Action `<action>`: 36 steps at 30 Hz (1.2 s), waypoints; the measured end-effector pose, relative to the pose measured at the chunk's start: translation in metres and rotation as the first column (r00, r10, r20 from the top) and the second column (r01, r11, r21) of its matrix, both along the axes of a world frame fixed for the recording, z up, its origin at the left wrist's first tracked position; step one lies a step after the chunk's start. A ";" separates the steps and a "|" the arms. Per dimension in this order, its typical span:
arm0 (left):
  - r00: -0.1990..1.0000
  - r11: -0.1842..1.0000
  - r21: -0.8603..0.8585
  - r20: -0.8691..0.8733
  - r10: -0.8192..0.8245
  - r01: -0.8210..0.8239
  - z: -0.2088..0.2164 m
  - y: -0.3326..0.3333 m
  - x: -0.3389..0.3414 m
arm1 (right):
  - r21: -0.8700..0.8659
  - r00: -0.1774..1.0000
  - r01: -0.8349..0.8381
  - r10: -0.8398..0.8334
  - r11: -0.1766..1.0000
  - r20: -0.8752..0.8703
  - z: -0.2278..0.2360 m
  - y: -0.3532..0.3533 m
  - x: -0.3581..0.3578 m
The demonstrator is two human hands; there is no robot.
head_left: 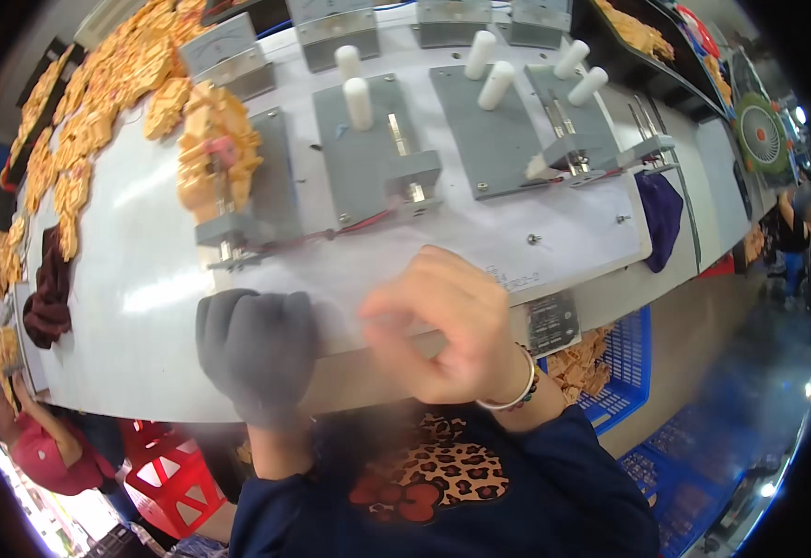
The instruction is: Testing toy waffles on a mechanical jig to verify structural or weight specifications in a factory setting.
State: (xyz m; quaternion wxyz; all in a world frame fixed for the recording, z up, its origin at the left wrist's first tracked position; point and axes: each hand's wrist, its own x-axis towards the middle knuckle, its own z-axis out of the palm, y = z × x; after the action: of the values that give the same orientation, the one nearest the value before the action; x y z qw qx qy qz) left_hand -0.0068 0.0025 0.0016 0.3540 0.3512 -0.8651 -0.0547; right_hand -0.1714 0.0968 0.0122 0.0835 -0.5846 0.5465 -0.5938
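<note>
"How far along?"
"A yellow-orange moulded plastic piece [215, 149] lies at the leftmost grey plate [276, 177]; the grey pegged plates [349, 172] look unfilled; heaped similar pieces [136, 60] seemingly wait"
"And the grip?"
"Grey-gloved left hand [257, 349] and bare right hand [452, 321] curl, blurred; I cannot tell whether either is closed on anything"

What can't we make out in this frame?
All in the head view:
- Right hand: motion blur smears the fingers; can't tell if they hold anything small.
- Left hand: blurred, and its own gloved back hides the palm.
- Leftmost grey plate: partly hidden by the tan part over it.
- Second dial box from left: cut off by the top edge.
</note>
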 end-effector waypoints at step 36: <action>0.992 0.840 0.540 -0.124 0.016 0.054 0.018 -0.005 0.017 | 0.072 1.000 0.001 0.001 0.997 -0.027 0.001 0.001 0.002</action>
State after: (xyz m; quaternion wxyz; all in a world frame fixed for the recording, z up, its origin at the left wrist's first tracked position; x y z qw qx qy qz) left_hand 0.0099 -0.0027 0.0196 0.2925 0.4241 -0.7942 -0.3222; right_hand -0.1691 0.0974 0.0128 0.0972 -0.5894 0.5685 -0.5657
